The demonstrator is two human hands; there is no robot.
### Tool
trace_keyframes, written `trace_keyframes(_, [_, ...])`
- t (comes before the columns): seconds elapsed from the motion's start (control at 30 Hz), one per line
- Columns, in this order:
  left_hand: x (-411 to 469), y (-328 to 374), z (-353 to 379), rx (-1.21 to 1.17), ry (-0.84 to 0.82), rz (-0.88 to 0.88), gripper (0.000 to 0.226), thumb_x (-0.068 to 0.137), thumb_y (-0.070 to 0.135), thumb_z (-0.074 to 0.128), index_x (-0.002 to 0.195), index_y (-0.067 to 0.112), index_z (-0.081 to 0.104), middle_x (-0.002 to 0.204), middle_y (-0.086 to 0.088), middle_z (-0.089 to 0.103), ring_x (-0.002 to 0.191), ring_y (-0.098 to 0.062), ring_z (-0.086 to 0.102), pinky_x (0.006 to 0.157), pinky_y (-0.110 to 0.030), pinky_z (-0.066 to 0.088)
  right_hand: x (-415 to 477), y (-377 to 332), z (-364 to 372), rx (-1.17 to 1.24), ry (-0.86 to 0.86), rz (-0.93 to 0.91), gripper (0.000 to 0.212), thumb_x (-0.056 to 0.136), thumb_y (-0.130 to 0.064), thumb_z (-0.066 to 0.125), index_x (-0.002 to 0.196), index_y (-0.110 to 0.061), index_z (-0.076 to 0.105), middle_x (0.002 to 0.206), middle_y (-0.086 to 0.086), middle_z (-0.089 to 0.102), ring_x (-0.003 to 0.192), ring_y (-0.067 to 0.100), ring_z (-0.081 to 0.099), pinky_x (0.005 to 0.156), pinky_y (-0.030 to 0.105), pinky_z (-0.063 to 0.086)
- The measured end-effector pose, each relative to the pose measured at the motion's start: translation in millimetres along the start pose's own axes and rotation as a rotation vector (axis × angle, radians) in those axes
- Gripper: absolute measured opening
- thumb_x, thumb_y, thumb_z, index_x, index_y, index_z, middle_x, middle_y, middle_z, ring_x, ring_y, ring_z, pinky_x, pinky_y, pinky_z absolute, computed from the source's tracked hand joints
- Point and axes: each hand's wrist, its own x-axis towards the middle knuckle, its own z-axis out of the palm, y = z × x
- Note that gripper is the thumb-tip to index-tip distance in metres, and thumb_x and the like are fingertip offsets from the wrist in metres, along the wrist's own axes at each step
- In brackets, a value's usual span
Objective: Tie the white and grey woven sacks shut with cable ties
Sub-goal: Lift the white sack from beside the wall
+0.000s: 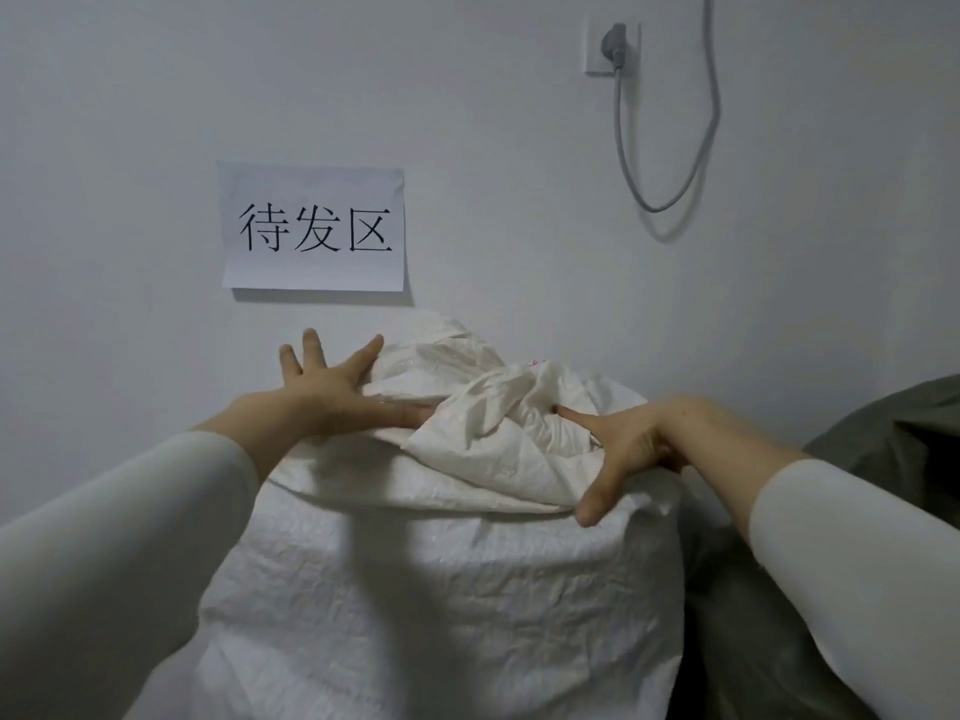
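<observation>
White woven sack [415, 589], mouth bunched, grey sack [893, 428] beside: left hand [332, 392] and right hand [623, 449] press folds, fingers splayed, gripping nothing.

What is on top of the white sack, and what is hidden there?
On the white sack lie its crumpled mouth folds, the left hand and right hand pressing them. The fabric covers the contents; no cable tie shows.
</observation>
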Motion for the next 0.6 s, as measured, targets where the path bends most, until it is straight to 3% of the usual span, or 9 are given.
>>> trace_keyframes(0.03, [1, -3, 1, -0.03, 0.0, -0.005, 0.134, 0.022, 0.089, 0.055, 0.141, 0.053, 0.006, 0.156, -0.012, 0.0, 0.142, -0.041, 0.005, 0.115, -0.055, 0.017, 0, 2, 1, -0.003, 0.029, -0.022, 0.132, 0.048, -0.043, 0.09, 0.14, -0.057, -0.004, 0.157, -0.009, 0.012, 0.143, 0.026, 0.018, 0.113, 0.048, 0.027])
trace_keyframes(0.1, [5, -7, 1, -0.067, -0.001, 0.0, 0.137, 0.016, 0.092, 0.053, 0.139, 0.041, 0.025, 0.137, -0.009, 0.04, 0.116, -0.034, 0.049, 0.1, -0.047, 0.044, 3, 5, 4, 0.056, 0.083, -0.096, 0.114, 0.057, -0.04, 0.086, 0.142, -0.052, 0.011, 0.152, -0.01, 0.025, 0.138, 0.024, 0.029, 0.113, 0.045, 0.028])
trace_keyframes(0.13, [5, -6, 2, -0.029, 0.027, -0.001, 0.13, 0.02, 0.093, 0.05, 0.134, 0.034, 0.034, 0.125, -0.005, 0.051, 0.102, -0.03, 0.057, 0.095, -0.045, 0.048, 3, 5, 7, 0.092, 0.109, -0.143, 0.099, 0.064, -0.036, 0.083, 0.141, -0.047, 0.023, 0.148, -0.01, 0.034, 0.133, 0.022, 0.036, 0.112, 0.042, 0.03])
trace_keyframes(0.23, [7, -1, 9, 0.078, 0.221, 0.014, 0.077, 0.055, 0.09, 0.042, 0.102, 0.029, 0.048, 0.103, 0.001, 0.061, 0.102, -0.028, 0.057, 0.1, -0.045, 0.036, 8, 3, 16, 0.13, 0.246, -0.195, 0.059, 0.075, -0.028, 0.074, 0.129, -0.03, 0.051, 0.125, -0.007, 0.057, 0.107, 0.015, 0.054, 0.09, 0.026, 0.041])
trace_keyframes(0.3, [8, -1, 17, -0.091, 0.313, 0.091, 0.056, 0.076, 0.071, 0.048, 0.098, 0.021, 0.058, 0.099, -0.003, 0.066, 0.095, -0.028, 0.057, 0.084, -0.035, 0.04, 15, 1, 19, 0.147, 0.384, -0.157, 0.047, 0.074, -0.03, 0.075, 0.117, -0.019, 0.06, 0.112, 0.001, 0.064, 0.093, 0.016, 0.058, 0.076, 0.025, 0.045])
trace_keyframes(0.33, [8, -2, 19, -0.186, 0.343, 0.124, 0.049, 0.081, 0.063, 0.05, 0.098, 0.018, 0.063, 0.093, -0.005, 0.067, 0.087, -0.027, 0.056, 0.075, -0.031, 0.039, 18, 1, 21, 0.154, 0.452, -0.133, 0.043, 0.072, -0.031, 0.076, 0.11, -0.016, 0.063, 0.106, 0.004, 0.066, 0.09, 0.018, 0.06, 0.075, 0.028, 0.049])
trace_keyframes(0.4, [5, -1, 18, -0.31, 0.399, 0.157, 0.042, 0.086, 0.055, 0.051, 0.088, 0.016, 0.067, 0.074, -0.006, 0.065, 0.076, -0.026, 0.056, 0.062, -0.029, 0.038, 26, 2, 24, 0.135, 0.581, -0.095, 0.039, 0.07, -0.034, 0.074, 0.099, -0.012, 0.064, 0.095, 0.006, 0.067, 0.088, 0.023, 0.062, 0.075, 0.033, 0.051])
trace_keyframes(0.5, [2, 7, 13, -0.424, 0.445, 0.113, 0.044, 0.087, 0.052, 0.052, 0.069, 0.013, 0.062, 0.054, -0.005, 0.056, 0.057, -0.025, 0.052, 0.051, -0.026, 0.035, 30, 0, 29, 0.139, 0.736, -0.114, 0.026, 0.073, -0.033, 0.069, 0.085, -0.011, 0.063, 0.077, 0.004, 0.063, 0.08, 0.026, 0.062, 0.058, 0.027, 0.041])
trace_keyframes(0.6, [6, 12, 4, -0.529, 0.493, -0.03, 0.046, 0.087, 0.05, 0.052, 0.063, 0.012, 0.059, 0.063, -0.01, 0.061, 0.066, -0.031, 0.06, 0.062, -0.03, 0.047, 25, -9, 29, 0.325, 0.854, -0.181, 0.019, 0.076, -0.025, 0.067, 0.088, -0.01, 0.066, 0.081, 0.007, 0.067, 0.081, 0.027, 0.064, 0.064, 0.029, 0.043])
